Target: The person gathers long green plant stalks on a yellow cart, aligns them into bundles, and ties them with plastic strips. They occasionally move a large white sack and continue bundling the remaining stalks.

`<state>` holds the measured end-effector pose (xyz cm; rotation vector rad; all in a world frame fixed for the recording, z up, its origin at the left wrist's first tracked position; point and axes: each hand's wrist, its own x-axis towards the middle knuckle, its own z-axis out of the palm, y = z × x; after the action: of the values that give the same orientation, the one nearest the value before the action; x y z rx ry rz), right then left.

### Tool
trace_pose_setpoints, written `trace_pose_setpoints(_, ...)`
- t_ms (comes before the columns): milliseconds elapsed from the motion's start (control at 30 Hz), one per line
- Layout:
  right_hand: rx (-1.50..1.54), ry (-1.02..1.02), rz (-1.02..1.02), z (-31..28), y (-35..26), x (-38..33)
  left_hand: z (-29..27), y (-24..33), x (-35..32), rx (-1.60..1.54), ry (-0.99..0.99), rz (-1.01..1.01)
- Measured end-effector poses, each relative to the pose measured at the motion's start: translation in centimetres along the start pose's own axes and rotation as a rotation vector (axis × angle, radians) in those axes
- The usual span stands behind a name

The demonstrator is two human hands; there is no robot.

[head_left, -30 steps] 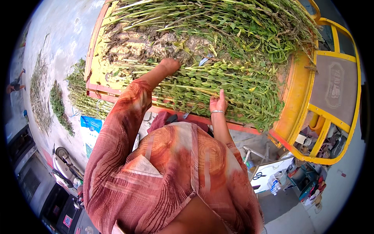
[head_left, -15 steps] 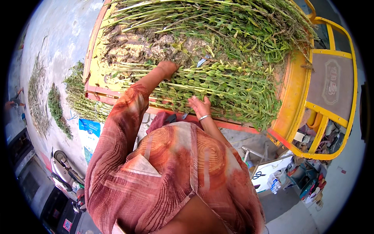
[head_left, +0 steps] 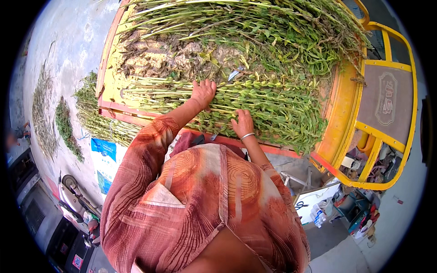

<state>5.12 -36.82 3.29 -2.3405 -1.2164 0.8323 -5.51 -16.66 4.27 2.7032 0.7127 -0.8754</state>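
Observation:
Green-leaved cut stalks with pods [head_left: 277,107], resembling sesame, lie in a layer across the near side of a yellow cargo bed [head_left: 111,88]. My left hand [head_left: 203,94] rests palm down on the pale stems near the layer's middle, its fingers apart. To its right, my right hand [head_left: 243,123], with a bangle [head_left: 247,135] on the wrist, touches the leafy stalks near the bed's red front edge [head_left: 273,144]. Its fingers are spread and slightly bent. Neither hand closes round a stalk.
A second thick row of stalks [head_left: 255,22] covers the far side, with dry brown leaves [head_left: 159,57] between the rows. A yellow railing [head_left: 409,123] stands at the right. More stalks [head_left: 98,109] lie left of the bed, by a blue-and-white sack [head_left: 104,152]. A scooter [head_left: 75,198] stands lower left.
My left hand has shifted slightly right and nearer, its fingers now spread on the stalks. My right hand has moved a little right and turned from palm-up to lie on them.

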Motion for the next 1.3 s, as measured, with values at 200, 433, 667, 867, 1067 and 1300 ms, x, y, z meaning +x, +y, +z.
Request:
trace_pose_setpoints(200, 0.167, 0.023, -0.088, -2.5, 0.5, 1.2, 0.4, -1.1, 2.1, -0.073, -0.033, 0.065)
trace_pose_setpoints(433, 0.048, 0.108, -0.150, -4.4, 0.8, 1.0, 1.9, -1.3, 2.8, -0.057, 0.050, 0.051)
trace_pose_setpoints(667, 0.112, -0.588, -0.040, 6.8, 5.6, -7.4, 0.6, -1.5, 1.6, -0.150, 0.133, 0.103)
trace_pose_setpoints(867, 0.225, -0.283, -0.005, 6.5, 4.5, -5.8, -1.1, -0.7, -2.5, -0.059, 0.197, 0.163)
trace_pose_setpoints(1067, 0.237, -0.250, 0.038, 5.9, 4.0, -3.6, 3.3, 1.4, -4.4, 0.149, 0.142, 0.108)
trace_pose_setpoints(1300, 0.186, -0.180, 0.011, 6.6, 3.7, -1.0, 6.0, -0.7, -0.7, 0.213, 0.393, 0.144)
